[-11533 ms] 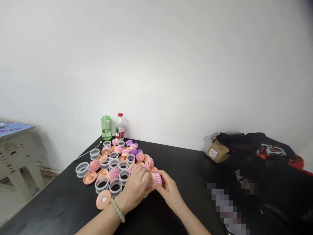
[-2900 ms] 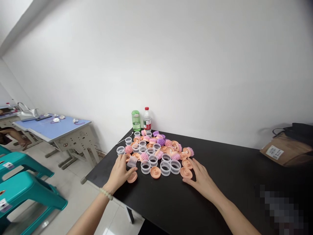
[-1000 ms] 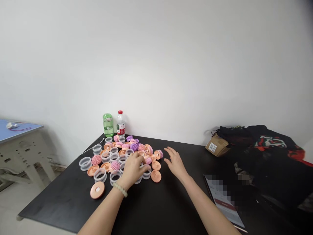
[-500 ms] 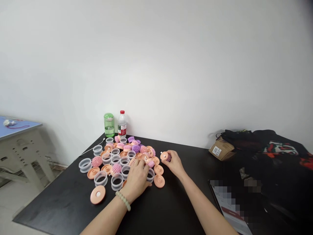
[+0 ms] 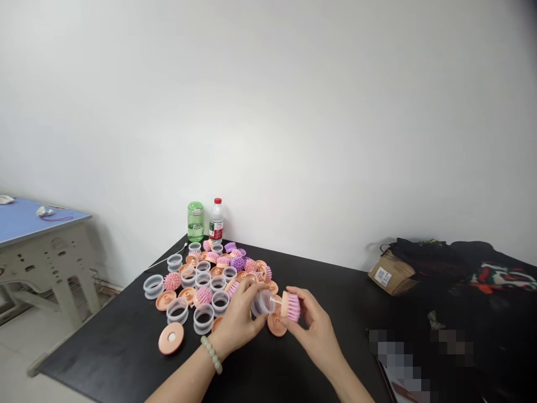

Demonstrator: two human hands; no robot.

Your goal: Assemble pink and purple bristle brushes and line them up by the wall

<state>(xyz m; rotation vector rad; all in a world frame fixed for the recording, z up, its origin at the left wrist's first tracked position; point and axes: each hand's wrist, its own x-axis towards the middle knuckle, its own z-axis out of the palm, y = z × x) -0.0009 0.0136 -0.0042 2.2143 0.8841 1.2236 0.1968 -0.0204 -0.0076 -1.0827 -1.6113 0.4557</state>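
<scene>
Left hand [image 5: 238, 320] grips clear plastic cup [image 5: 263, 303]; right hand [image 5: 314, 327] pinches pink-bristled brush head [image 5: 291, 306]. Misaligned white peg [image 5: 275, 300] could slip, dropping either onto parts pile [image 5: 229, 274].

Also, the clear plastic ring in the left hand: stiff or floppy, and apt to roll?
The clear plastic ring looks fairly stiff, since it stays round in the left hand. Its thin see-through wall suggests it is light for its size. Its smooth round side would probably roll if laid over, though the matching rings seem steady sitting on end.
</scene>
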